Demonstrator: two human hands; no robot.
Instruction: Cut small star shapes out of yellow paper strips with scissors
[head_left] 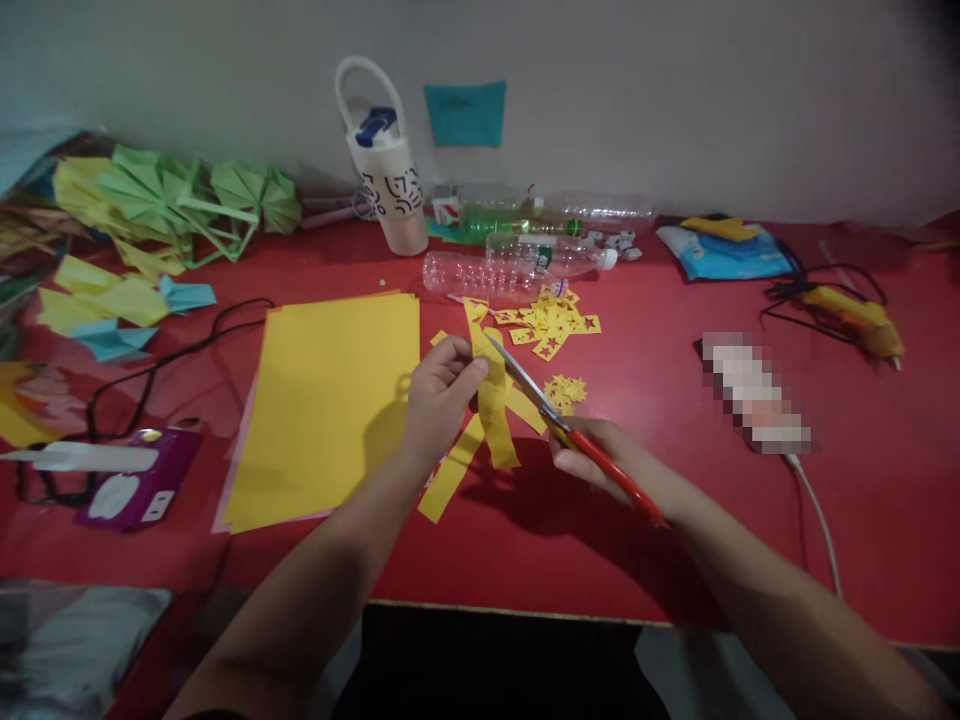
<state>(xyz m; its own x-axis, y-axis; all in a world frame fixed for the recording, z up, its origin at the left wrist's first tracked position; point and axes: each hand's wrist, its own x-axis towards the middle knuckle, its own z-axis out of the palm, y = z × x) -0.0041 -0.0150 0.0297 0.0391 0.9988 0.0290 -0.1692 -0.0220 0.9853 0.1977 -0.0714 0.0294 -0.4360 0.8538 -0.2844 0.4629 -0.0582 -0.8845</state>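
Between the thumb and fingers of my left hand (446, 392) is a yellow paper strip (495, 405), held upright over the table. My right hand (607, 455) grips red-handled scissors (600, 462), whose blades point up and left, with the tips against or just in front of the strip. Other yellow strips (452, 475) lie beneath my hands. Behind the scissors is a small pile of yellow paper stars (565, 392). Farther back lie yellow paper pieces with star-shaped holes (553, 322). Whether the blades are cutting into the strip I cannot tell.
A stack of yellow paper (330, 400) lies to the left on the red table (585, 570). Plastic bottles (495, 272) and a white tumbler (390, 190) stand or lie at the back. At right are a glue gun (855, 318) and a blurred-out object with a cable (754, 392).
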